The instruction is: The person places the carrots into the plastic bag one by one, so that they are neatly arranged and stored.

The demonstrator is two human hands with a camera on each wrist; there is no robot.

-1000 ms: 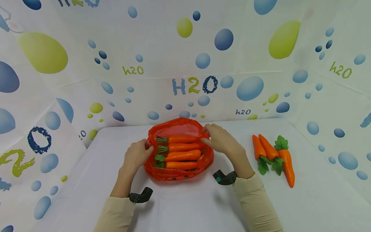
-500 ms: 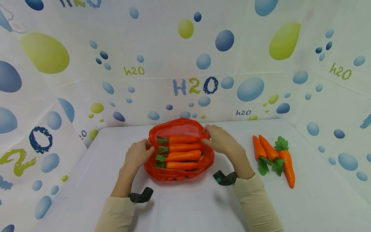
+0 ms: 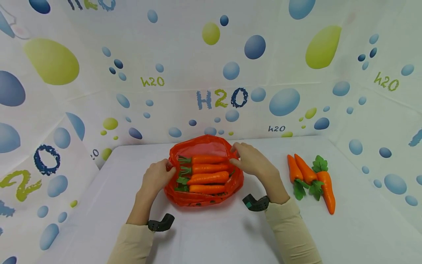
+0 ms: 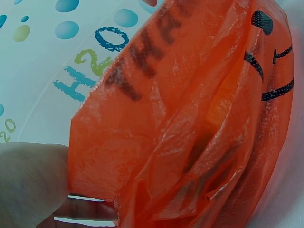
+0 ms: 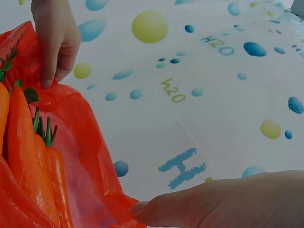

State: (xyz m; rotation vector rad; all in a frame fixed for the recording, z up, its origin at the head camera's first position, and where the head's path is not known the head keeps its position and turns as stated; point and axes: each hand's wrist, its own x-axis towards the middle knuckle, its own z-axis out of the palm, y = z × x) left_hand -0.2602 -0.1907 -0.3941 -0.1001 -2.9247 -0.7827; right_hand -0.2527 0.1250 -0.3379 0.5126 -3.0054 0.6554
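Red bag (image 3: 184,199) | L hand (image 3: 158,175) & R hand (image 3: 250,158) each pinch rim | no chg. vs. prev. moment, so mouth stays spread | 4 carrots (image 3: 208,178) inside, loose carrots (image 3: 306,172) outside

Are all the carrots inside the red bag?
No, three carrots lie outside the red bag, on the white table to its right in the head view.

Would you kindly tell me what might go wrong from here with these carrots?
The thin-looking red bag is held at its rim by the left hand and the right hand, so it might stretch or tear there if lifted. The carrots inside lie loose beneath its open mouth and could slide out if it tips.
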